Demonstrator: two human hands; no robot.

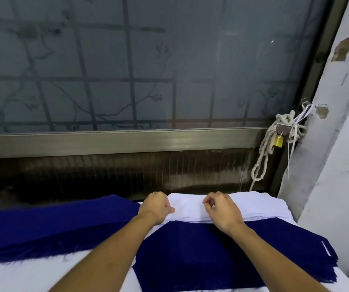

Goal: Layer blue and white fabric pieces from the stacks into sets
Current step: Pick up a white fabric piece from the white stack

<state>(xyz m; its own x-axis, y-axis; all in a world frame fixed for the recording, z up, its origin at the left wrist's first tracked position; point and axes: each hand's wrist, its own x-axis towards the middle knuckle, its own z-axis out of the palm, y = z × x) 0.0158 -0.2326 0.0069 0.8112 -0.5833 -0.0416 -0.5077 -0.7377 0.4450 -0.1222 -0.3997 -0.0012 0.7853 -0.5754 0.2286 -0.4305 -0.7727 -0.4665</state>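
At the table's far edge, the left hand (157,207) grips the left end of the stack of white fabric pieces (255,205), fingers curled, thumb flat on top. The right hand (222,209) rests on the same stack, its fingers curled; whether they pinch cloth cannot be told. A flat dark-blue fabric piece (201,256) lies just nearer, a stack of dark-blue fabric (49,226) to the left.

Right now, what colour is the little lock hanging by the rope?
Yellow gold; the head view shows the lock beside the rope best.
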